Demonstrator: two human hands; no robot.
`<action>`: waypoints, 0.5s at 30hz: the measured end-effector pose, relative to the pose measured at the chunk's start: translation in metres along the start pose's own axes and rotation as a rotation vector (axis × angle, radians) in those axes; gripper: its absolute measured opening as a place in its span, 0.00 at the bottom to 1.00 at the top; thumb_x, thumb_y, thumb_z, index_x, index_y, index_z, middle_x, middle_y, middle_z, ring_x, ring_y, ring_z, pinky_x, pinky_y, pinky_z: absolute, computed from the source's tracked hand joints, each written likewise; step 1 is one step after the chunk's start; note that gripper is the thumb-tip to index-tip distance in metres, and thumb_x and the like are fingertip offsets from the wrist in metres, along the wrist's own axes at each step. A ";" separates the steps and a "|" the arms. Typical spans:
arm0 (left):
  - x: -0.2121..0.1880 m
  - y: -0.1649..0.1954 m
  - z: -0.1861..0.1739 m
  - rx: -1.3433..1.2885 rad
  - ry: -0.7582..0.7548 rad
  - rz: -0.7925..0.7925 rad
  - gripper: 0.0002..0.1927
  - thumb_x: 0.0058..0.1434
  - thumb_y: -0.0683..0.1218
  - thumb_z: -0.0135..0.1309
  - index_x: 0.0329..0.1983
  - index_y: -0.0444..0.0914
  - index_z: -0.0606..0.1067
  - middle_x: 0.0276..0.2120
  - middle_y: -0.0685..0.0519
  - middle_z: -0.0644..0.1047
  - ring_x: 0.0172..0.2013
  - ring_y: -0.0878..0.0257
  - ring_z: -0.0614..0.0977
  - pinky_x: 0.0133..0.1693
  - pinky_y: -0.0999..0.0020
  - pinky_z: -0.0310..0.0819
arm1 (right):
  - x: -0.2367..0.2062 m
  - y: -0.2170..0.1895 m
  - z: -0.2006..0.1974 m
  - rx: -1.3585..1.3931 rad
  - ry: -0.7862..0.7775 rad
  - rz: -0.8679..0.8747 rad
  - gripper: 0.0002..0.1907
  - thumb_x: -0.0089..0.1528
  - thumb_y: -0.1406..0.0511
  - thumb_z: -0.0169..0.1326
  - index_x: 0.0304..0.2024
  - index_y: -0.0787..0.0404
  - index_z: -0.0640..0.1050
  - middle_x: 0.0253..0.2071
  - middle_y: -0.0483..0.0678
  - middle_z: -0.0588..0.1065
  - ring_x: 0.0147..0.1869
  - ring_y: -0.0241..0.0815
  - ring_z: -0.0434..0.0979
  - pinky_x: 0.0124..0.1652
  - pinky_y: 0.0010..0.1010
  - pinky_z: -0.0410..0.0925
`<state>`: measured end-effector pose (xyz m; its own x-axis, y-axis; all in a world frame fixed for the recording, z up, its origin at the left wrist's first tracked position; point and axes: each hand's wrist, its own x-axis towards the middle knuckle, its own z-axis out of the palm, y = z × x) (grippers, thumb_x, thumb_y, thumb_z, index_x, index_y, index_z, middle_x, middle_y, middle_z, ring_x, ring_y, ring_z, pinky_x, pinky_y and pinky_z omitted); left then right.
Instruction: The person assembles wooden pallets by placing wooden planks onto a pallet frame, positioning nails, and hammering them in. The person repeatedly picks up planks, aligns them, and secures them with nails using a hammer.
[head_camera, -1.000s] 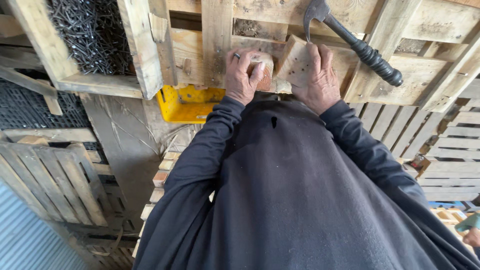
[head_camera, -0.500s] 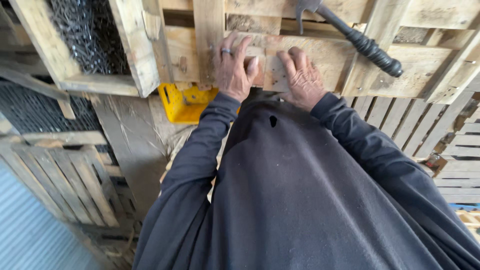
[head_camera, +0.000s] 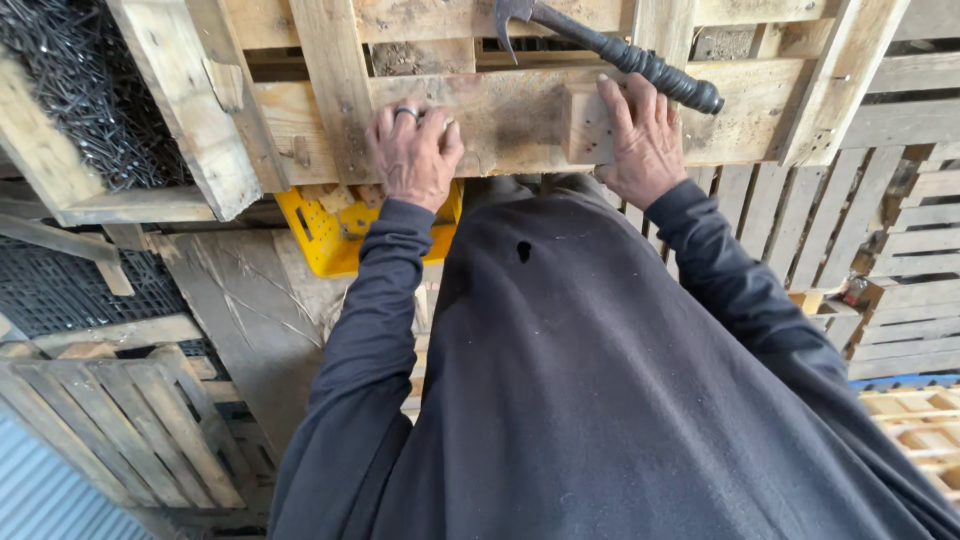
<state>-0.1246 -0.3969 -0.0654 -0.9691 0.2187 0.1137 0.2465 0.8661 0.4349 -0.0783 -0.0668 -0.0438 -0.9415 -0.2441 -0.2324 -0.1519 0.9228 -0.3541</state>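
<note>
My left hand, with a ring on one finger, is curled around a small pale wood piece on the front board of a wooden pallet. Further right on the same board, my right hand lies on a wooden block with its fingers stretched over the block's right side, holding it in place. A claw hammer with a dark grip lies loose on the pallet just above my right hand, touched by neither hand. My dark sleeves and jacket fill the lower middle of the view.
A yellow plastic crate sits under the pallet below my left hand. A heap of dark nails lies in a wooden frame at top left. More pallets stand stacked at the lower left and right.
My two hands have slid apart along the front board, the left going left and the right going right. The hammer has stayed lying on the pallet.
</note>
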 end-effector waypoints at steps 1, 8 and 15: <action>0.000 0.000 -0.003 0.016 0.006 0.009 0.08 0.60 0.51 0.62 0.41 0.46 0.80 0.44 0.53 0.76 0.50 0.51 0.74 0.53 0.47 0.66 | -0.001 -0.003 0.001 0.045 0.029 0.011 0.60 0.47 0.64 0.71 0.78 0.56 0.56 0.68 0.60 0.58 0.69 0.62 0.62 0.69 0.58 0.57; 0.033 -0.012 -0.025 -0.080 -0.249 -0.141 0.27 0.56 0.63 0.68 0.52 0.45 0.79 0.45 0.48 0.79 0.51 0.49 0.77 0.63 0.26 0.51 | 0.009 -0.033 -0.002 -0.091 0.022 0.130 0.59 0.50 0.59 0.68 0.80 0.59 0.55 0.79 0.63 0.49 0.79 0.66 0.51 0.70 0.68 0.49; 0.246 -0.135 -0.033 -0.412 0.336 -0.170 0.61 0.56 0.52 0.74 0.77 0.28 0.45 0.73 0.25 0.52 0.72 0.34 0.56 0.71 0.43 0.48 | 0.025 -0.042 0.029 -0.055 0.171 0.167 0.50 0.58 0.47 0.66 0.76 0.57 0.61 0.76 0.63 0.51 0.79 0.72 0.46 0.71 0.67 0.49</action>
<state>-0.3960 -0.4743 -0.0667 -0.9575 -0.1222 0.2612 0.1336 0.6146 0.7774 -0.0871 -0.1202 -0.0617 -0.9915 -0.0368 -0.1250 -0.0014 0.9621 -0.2725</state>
